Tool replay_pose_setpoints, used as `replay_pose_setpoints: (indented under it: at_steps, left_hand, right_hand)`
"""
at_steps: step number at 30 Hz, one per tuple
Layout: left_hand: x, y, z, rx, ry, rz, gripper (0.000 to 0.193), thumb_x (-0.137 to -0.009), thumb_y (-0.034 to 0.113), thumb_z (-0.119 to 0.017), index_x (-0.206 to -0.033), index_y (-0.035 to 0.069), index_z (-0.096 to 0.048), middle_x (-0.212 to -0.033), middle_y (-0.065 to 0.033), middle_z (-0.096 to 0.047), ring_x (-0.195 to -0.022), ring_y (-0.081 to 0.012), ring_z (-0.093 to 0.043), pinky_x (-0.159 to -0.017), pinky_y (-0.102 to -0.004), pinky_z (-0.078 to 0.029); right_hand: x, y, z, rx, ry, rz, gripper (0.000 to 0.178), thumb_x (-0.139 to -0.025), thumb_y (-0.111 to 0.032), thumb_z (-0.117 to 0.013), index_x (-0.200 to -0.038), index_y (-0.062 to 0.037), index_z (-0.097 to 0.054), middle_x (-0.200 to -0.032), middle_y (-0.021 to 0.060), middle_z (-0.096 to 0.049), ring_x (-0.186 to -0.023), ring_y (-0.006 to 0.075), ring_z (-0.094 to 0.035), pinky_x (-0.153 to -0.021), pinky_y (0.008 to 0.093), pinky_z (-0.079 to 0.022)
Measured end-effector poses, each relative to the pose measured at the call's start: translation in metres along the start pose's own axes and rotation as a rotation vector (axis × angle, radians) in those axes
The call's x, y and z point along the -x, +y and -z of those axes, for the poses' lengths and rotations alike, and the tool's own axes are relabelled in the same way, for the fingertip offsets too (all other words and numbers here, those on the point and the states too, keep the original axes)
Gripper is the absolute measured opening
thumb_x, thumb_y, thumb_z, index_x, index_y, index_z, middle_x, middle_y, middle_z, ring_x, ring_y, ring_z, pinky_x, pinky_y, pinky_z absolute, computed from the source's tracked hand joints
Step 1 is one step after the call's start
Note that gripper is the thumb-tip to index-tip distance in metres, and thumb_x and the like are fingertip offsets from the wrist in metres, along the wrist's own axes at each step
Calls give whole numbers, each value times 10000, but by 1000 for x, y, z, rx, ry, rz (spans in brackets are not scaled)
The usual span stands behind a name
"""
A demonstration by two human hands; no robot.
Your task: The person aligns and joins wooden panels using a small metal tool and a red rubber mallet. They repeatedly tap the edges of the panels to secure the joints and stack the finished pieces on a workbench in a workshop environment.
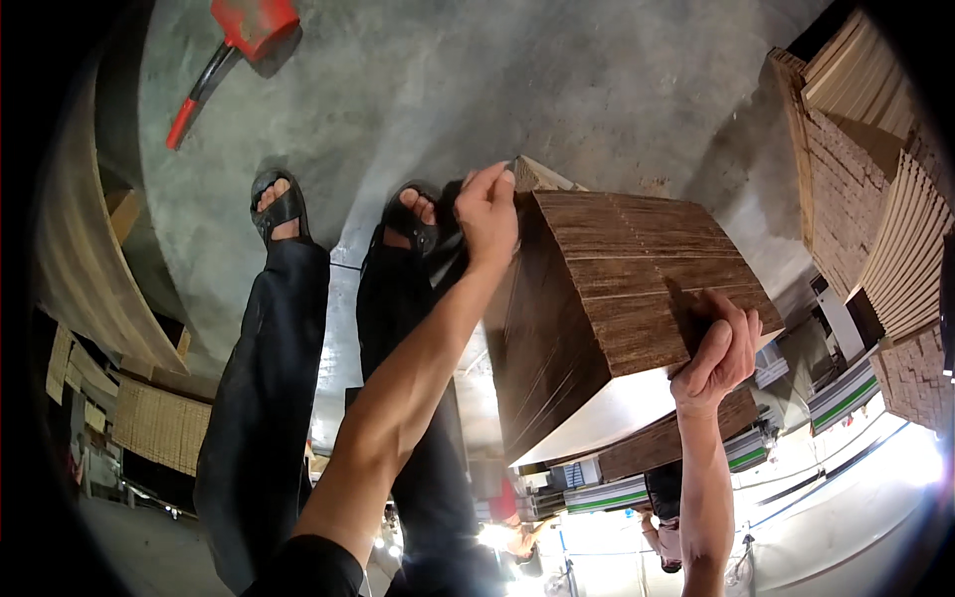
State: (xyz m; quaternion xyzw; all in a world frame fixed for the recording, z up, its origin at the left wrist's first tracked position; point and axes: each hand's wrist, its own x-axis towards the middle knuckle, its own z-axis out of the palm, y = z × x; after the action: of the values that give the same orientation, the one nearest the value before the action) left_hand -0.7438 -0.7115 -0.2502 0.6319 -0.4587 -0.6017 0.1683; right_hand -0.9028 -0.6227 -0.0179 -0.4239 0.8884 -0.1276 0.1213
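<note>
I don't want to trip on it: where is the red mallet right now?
In the head view, the red mallet lies on the concrete floor at upper left, beyond the sandalled left foot.

I see my bare forearms, left hand (487, 214) and right hand (718, 353), a black sleeve (308, 567), black trousers (259, 398) and black open-toed sandals (279, 209).

A thick stack of thin dark-brown wooden boards (617, 298) is held off the concrete floor, tilted, its layered edges showing on two faces and a pale smooth board face underneath.
</note>
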Motion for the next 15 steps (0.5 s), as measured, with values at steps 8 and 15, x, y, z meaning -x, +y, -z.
replay_pose_setpoints:
  at_steps: [8, 15]
  left_hand:
    - [64, 84, 24, 6, -210, -35, 167, -907, -24, -613, -1053, -59, -685, -883, -89, -636, -753, -152, -592, -657, -267, -463]
    - [133, 179, 73, 57, -425, -219, 171, -892, -21, -665, -1053, -26, -720, -929, -98, -650, -713, -130, -598, -560, -240, -465]
  right_hand:
    - [4, -3, 4, 7, 4, -51, 306, -991, -147, -436, -976, 12, -697, -692, 72, -626, -648, 217, -482, -692, 336, -355]
    - [3, -4, 8, -9, 3, -20, 288, -977, -143, -460, -950, 18, -698, -752, 93, -643, -646, 224, -483, -671, 341, -349]
